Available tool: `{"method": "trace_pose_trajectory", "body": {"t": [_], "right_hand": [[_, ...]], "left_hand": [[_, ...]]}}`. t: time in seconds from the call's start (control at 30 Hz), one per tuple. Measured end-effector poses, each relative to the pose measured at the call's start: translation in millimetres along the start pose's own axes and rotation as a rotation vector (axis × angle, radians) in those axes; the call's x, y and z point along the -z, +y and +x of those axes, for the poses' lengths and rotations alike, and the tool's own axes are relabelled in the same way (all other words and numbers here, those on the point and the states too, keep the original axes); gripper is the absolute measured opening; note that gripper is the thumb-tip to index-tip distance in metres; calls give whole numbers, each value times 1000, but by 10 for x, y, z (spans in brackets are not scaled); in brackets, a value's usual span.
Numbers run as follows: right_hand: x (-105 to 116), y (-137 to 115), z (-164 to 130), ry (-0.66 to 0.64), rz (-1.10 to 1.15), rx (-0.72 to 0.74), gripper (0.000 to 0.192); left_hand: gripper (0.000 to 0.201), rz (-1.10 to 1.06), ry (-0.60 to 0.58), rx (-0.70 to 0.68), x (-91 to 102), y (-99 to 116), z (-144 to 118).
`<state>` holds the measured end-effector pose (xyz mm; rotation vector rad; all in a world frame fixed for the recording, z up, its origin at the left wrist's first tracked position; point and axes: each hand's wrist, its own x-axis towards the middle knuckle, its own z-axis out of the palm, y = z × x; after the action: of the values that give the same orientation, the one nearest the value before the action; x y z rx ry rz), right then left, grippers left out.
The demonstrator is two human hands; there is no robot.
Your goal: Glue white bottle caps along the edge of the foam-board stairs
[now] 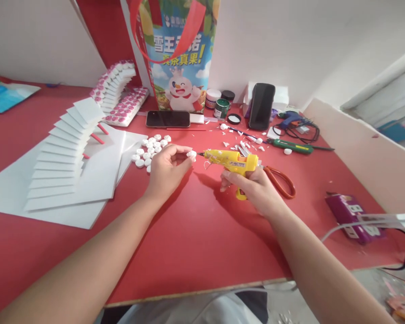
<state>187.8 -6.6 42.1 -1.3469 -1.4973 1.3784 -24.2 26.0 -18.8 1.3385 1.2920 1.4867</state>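
Note:
My left hand point(167, 165) pinches a small white round piece point(191, 154) between thumb and fingertips above the red table point(195, 243). My right hand point(253, 186) grips a yellow glue gun point(231, 161) by its handle. The gun's nozzle points left and sits right at the white piece. A pile of several similar white round pieces point(150, 150) lies just left of my left hand. Red-handled scissors point(280, 180) lie on the table right behind my right hand.
A fanned stack of white foam sheets point(62, 153) lies at left. At the back stand a printed bag point(178, 54), a flat phone point(168, 119), an upright phone point(261, 105), small jars point(221, 108), a blue glue gun point(292, 119) and a green screwdriver point(292, 146). A purple box point(353, 216) sits right.

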Motion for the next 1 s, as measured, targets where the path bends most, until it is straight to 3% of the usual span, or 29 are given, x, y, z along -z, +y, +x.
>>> {"method": "trace_pose_trajectory", "body": {"t": [0.3,1.0], "right_hand": [[-30,30,30,10,-89,12,29],[-9,109,44,23,-179,36,35]], "left_hand": [[32,47,-21,-48,-15,-12,-28],[34,35,-8,-1,-23,55,-41]]}}
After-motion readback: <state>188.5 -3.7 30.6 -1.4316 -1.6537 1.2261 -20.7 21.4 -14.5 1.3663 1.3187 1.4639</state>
